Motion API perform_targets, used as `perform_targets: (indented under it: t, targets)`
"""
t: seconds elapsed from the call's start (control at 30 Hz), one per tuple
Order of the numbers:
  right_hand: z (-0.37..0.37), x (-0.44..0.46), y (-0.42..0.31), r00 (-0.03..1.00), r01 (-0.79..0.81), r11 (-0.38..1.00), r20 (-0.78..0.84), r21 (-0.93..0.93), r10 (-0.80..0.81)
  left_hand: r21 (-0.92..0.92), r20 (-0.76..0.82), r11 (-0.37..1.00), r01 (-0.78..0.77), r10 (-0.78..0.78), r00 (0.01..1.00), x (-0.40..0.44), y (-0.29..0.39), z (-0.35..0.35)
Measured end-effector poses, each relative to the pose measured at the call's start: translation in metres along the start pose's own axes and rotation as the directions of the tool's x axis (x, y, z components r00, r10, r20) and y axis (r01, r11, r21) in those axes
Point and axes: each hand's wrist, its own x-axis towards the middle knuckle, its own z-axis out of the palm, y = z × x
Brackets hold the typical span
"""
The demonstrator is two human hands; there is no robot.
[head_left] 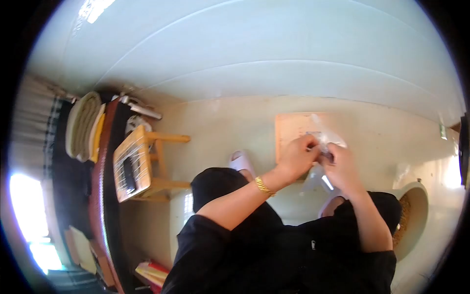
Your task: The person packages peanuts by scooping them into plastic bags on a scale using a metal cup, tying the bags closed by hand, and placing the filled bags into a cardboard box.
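"What do the hands have between them?"

"Clear plastic; the left hand and the right hand both pinch it, fingertips close together; each grip is narrow, closed on the film; part of it flares out above the fingers, and more hangs below."

"Anything inside it?"

"I cannot tell; it is blurred there, and the fingers cover the middle."

"And where is it, exactly?"

"In front of the lap, seen over the near part of a flat orange board on the floor; how high above it, I cannot judge; a gold bracelet circles the left wrist."

"What stands around?"

"A wooden stool to the left, with a dark oblong object on its striped seat; a pale slipper by the left knee; to the right, beside the other leg, a round pale container, brown grainy stuff inside; the sleeves and legwear are black."
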Motion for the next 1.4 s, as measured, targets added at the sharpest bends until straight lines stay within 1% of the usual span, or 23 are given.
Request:
perform_targets:
  t: [0.23, 0.3, 0.37, 0.57, 0.63, 0.67, 0.7, 0.73, 0.77, 0.83, 0.87, 0.9, 0.93, 0.97, 1.03, 1.07, 1.1, 1.17, 1.2, 1.23, 1.27, 1.3, 1.4]
  targets:
    - [0.004, 0.000, 0.012, 0.996, 0.049, 0.999, -0.073, 0.022, -0.047, -0.067, 0.000, 0.995, 0.073, -0.073, 0.997, -0.001, 0.009, 0.002]
    - [0.005, 0.001, 0.007, 0.995, 0.049, 0.998, -0.084, 0.036, -0.046, -0.059, 0.006, 0.998, 0.002, -0.002, 1.000, -0.001, 0.008, 0.002]
    - [-0.001, 0.000, -0.001, 0.998, -0.052, 0.995, -0.036, 0.088, 0.055, -0.070, -0.008, 0.997, 0.029, -0.029, 1.000, -0.002, 0.010, 0.002]
    - [-0.006, 0.000, -0.001, 0.998, -0.056, 0.989, -0.032, 0.134, 0.061, -0.069, -0.025, 0.998, 0.007, -0.009, 1.000, 0.003, 0.011, 0.004]
    - [-0.010, 0.002, -0.004, 0.996, -0.076, 0.989, -0.032, 0.128, 0.081, -0.138, 0.014, 0.974, -0.182, 0.185, 0.983, -0.003, 0.026, -0.034]
    - [-0.013, 0.003, -0.004, 0.997, -0.075, 0.994, -0.027, 0.079, 0.077, -0.299, -0.051, 0.915, -0.270, 0.267, 0.962, -0.007, 0.029, -0.064]
    - [-0.017, 0.003, -0.002, 0.996, -0.080, 0.996, -0.022, 0.025, 0.081, -0.264, -0.160, 0.869, -0.419, 0.389, 0.907, -0.029, 0.061, -0.090]
    - [-0.019, 0.003, 0.000, 0.994, -0.101, 0.995, -0.032, 0.008, 0.102, -0.096, -0.292, 0.932, -0.350, 0.310, 0.905, -0.048, 0.083, -0.118]
    - [-0.016, 0.004, 0.004, 0.996, -0.079, 0.997, -0.036, 0.027, 0.080, -0.067, -0.437, 0.921, -0.385, 0.320, 0.841, -0.063, 0.084, -0.151]
    - [-0.009, 0.005, 0.012, 0.998, -0.021, 0.998, -0.065, 0.065, 0.025, 0.212, -0.718, 0.952, -0.221, 0.305, 0.626, -0.091, 0.068, -0.218]
    - [-0.008, 0.004, 0.013, 0.996, 0.013, 0.996, -0.086, 0.085, -0.006, 0.252, -0.784, 0.958, -0.139, 0.286, 0.551, -0.108, 0.046, -0.260]
    - [-0.010, 0.003, 0.010, 0.993, -0.016, 0.997, -0.113, 0.072, 0.024, 0.368, -0.857, 0.929, 0.036, 0.323, 0.402, -0.126, 0.015, -0.302]
    - [-0.011, 0.003, 0.005, 0.997, -0.038, 0.995, -0.069, 0.091, 0.044, 0.448, -0.833, 0.892, 0.063, 0.391, 0.390, -0.155, -0.033, -0.363]
    - [-0.011, 0.003, 0.003, 0.998, -0.061, 0.992, -0.024, 0.113, 0.064, 0.540, -0.839, 0.741, 0.399, 0.432, 0.332, -0.192, -0.082, -0.429]
    - [-0.010, 0.004, 0.005, 0.998, -0.051, 0.995, -0.039, 0.084, 0.054, 0.386, -0.896, 0.430, 0.816, 0.386, 0.220, -0.244, -0.096, -0.431]
    - [-0.009, 0.005, 0.008, 0.999, -0.010, 0.998, -0.034, 0.062, 0.012, 0.202, -0.947, 0.332, 0.921, 0.306, 0.097, -0.273, -0.122, -0.456]
    - [-0.007, 0.006, 0.011, 0.999, -0.027, 0.998, -0.046, 0.050, 0.029, -0.055, -0.982, 0.268, 0.962, 0.158, -0.100, -0.275, -0.108, -0.424]
    - [-0.002, 0.009, 0.016, 0.998, -0.015, 0.999, -0.058, 0.046, 0.018, -0.057, -0.986, 0.161, 0.985, 0.143, -0.081, -0.307, -0.147, -0.445]
    - [-0.001, 0.012, 0.016, 0.998, -0.023, 0.999, -0.060, 0.038, 0.025, -0.046, -0.989, 0.192, 0.980, 0.131, -0.072, -0.320, -0.168, -0.459]
    - [0.000, 0.015, 0.017, 0.998, -0.037, 0.999, -0.041, 0.027, 0.038, 0.050, -0.993, 0.359, 0.932, 0.114, 0.010, -0.333, -0.194, -0.482]
    - [0.001, 0.017, 0.017, 0.999, -0.048, 0.999, -0.021, 0.015, 0.048, 0.128, -0.992, 0.616, 0.777, 0.076, 0.103, -0.349, -0.228, -0.512]
    - [0.002, 0.019, 0.015, 0.999, -0.049, 0.999, -0.016, 0.006, 0.049, 0.150, -0.985, 0.748, 0.647, 0.055, 0.165, -0.347, -0.232, -0.512]
    - [0.008, 0.024, 0.010, 0.998, -0.058, 0.998, 0.000, 0.035, 0.058, 0.102, -0.975, 0.784, 0.613, -0.044, 0.219, -0.340, -0.219, -0.506]
